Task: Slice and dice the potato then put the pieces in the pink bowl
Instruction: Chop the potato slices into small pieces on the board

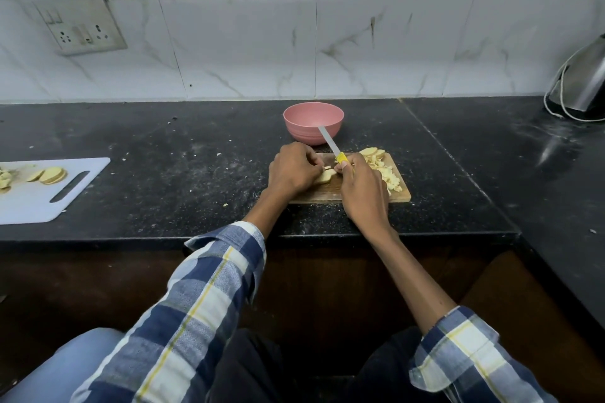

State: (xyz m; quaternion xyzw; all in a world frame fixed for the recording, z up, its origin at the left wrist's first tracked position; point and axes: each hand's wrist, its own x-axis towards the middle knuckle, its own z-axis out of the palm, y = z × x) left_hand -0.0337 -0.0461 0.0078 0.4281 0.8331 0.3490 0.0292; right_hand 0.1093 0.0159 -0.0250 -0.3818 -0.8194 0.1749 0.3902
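On the black speckled stone surface (196, 157) lies a small wooden cutting board (401, 195). The left hand (293, 170) is over the left part of this board, and its fingers are curled around a pale yellow potato slice (324, 176) and pinch it. The right hand (361, 193) holds a knife with a yellow handle (341, 158); the fingers are closed around the handle, and the narrow grey blade points away from the person, toward the bowl. On the right part of the board there is a heap of small diced potato pieces (389, 178), and behind it a few round potato slices (371, 151) lie together.

The round pink plastic bowl (313, 123) stands upright on the surface just behind the board. In the part of its inside that I can see, there are no potato pieces.

Far to the left lies a white plastic cutting board (39, 199) with more potato slices (52, 175) on it. At the right edge stands a metal kettle (582, 82) with a white cord.
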